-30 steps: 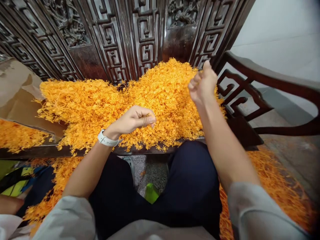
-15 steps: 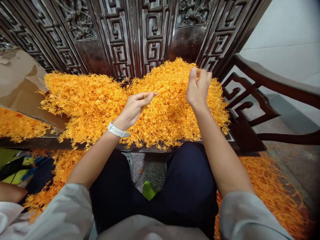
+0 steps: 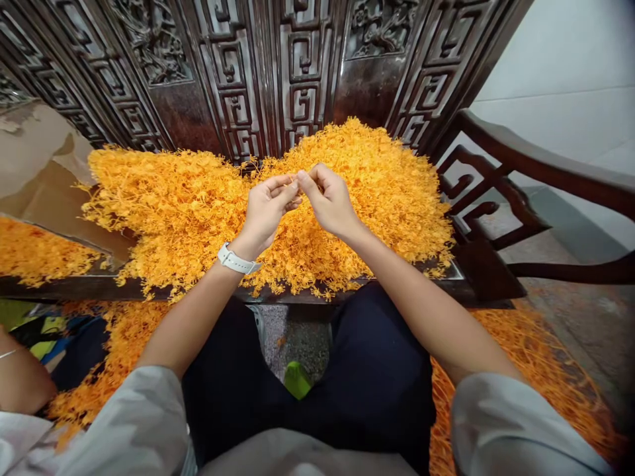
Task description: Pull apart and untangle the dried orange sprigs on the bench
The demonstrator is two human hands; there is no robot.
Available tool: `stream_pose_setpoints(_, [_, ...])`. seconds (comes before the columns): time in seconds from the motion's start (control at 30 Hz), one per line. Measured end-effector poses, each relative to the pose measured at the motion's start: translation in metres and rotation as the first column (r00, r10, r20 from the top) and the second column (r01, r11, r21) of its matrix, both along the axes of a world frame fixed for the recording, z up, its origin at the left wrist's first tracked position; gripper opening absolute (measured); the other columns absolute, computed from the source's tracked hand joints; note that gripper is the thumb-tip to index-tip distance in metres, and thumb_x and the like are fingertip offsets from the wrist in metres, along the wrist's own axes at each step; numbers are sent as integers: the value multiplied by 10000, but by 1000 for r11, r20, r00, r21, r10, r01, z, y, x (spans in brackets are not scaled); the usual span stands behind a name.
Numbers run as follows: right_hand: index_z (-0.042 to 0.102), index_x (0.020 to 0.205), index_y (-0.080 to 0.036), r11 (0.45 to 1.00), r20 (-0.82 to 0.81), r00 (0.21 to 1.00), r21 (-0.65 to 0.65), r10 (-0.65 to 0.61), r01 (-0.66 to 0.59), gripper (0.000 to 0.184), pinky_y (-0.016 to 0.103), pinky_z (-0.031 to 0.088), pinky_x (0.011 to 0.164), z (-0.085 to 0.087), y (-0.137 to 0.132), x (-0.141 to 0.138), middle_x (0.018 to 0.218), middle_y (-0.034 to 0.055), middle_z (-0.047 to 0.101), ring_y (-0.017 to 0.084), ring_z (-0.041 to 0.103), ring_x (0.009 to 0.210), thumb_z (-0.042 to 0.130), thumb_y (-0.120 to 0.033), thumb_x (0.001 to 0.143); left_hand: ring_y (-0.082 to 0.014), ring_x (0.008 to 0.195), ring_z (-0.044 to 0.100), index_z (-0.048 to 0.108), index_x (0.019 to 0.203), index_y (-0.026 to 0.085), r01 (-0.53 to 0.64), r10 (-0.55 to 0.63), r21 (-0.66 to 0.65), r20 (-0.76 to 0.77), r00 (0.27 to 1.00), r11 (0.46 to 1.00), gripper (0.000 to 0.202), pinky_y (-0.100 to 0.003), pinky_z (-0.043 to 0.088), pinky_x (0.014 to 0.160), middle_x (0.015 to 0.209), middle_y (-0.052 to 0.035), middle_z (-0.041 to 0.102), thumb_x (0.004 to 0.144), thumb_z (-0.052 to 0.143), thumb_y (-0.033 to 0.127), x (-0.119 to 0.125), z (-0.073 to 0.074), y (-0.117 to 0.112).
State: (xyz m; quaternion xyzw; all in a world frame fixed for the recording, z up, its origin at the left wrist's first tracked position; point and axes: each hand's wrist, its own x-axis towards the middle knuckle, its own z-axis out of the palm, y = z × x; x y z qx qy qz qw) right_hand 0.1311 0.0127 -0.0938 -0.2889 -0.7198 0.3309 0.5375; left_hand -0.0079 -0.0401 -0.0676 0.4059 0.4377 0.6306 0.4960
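Note:
A big heap of thin orange strands covers the seat of a dark carved wooden bench. Above the heap's middle, my left hand and my right hand meet fingertip to fingertip. Both pinch together at one spot, apparently on an orange strand too small to see clearly. A white watch is on my left wrist.
The bench's armrest rises at the right. More orange strands lie on the floor at the right and left. Another person's arm shows at the lower left. A brown sheet lies at the left.
My right hand came down from the far right of the heap to the middle and met my left hand, which rose and turned its fingers toward it.

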Motion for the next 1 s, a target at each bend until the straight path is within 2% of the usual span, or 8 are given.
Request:
stream_pose_setpoints(0.13, [517, 752, -229, 974, -56, 977, -83, 206, -210, 625, 306, 266, 563, 7, -1, 8, 649, -51, 409, 106, 330, 595, 696, -815, 881, -33, 553, 600, 672, 847, 165, 9, -8, 6, -54, 999, 1000, 183, -177, 493, 584, 700, 32, 672, 931, 709, 7, -6, 1, 0])
stream_pose_setpoints(0.27, [522, 779, -241, 776, -227, 845, -335, 483, -534, 580, 265, 163, 455, 16, -9, 12, 575, -99, 353, 56, 190, 473, 808, -742, 836, -26, 486, 536, 625, 798, 166, 128, -130, -61, -39, 991, 990, 259, -168, 431, 529, 596, 62, 588, 871, 650, -81, -2, 8, -6])
stream_pose_setpoints(0.37, [475, 782, -252, 703, -342, 806, -398, 482, -589, 586, 251, 123, 421, 21, -4, 24, 575, -111, 341, 44, 127, 458, 844, -707, 812, -26, 494, 529, 599, 781, 167, 298, -292, -79, 80, 953, 951, 354, -152, 418, 532, 591, 63, 589, 724, 563, -180, -1, 15, -13])
stream_pose_setpoints(0.57, [461, 771, -271, 913, -496, 848, -229, 189, -337, 575, 284, 100, 410, 20, 39, 84, 573, -94, 140, 103, 60, 498, 714, -774, 891, -34, 560, 560, 641, 810, 184, 215, -225, 98, 107, 968, 972, 359, -146, 457, 560, 650, 61, 585, 725, 587, -161, -32, 24, -16])
stream_pose_setpoints(0.7, [657, 1075, -290, 979, -152, 987, -200, -59, 28, 566, 285, 420, 529, -3, 59, 99, 771, 2, 556, 132, 472, 605, 577, -834, 940, -37, 663, 650, 715, 869, 172, 134, -134, 17, 44, 990, 991, 208, -133, 512, 607, 764, 19, 679, 869, 716, -36, -46, 20, -8])
stream_pose_setpoints(0.8, [661, 1309, -254, 927, 195, 906, 99, -375, 362, 737, 446, 588, 821, -16, 65, 95, 1207, 122, 674, 262, 670, 1039, 547, -872, 925, -52, 710, 701, 739, 930, 179, 155, -155, -43, -1, 988, 987, 113, -155, 555, 660, 869, -9, 750, 914, 784, 77, -45, 16, -3])
stream_pose_setpoints(0.87, [717, 1189, -222, 859, 232, 830, 216, -507, 464, 715, 508, 585, 910, -15, 61, 90, 1204, 138, 685, 295, 669, 1111, 552, -867, 927, -76, 802, 749, 741, 948, 186, 148, -147, -32, 8, 989, 989, 82, -179, 593, 735, 949, -23, 786, 933, 787, 120, -43, 15, -1])
stream_pose_setpoints(1.0, [700, 912, -236, 974, 129, 966, 77, -224, 215, 546, 368, 572, 740, 3, 31, 67, 830, 43, 685, 179, 656, 769, 572, -760, 994, -100, 922, 782, 727, 933, 178, 103, -101, -24, 76, 992, 994, 100, -227, 630, 889, 992, -29, 813, 937, 754, 81, -33, 11, 1])
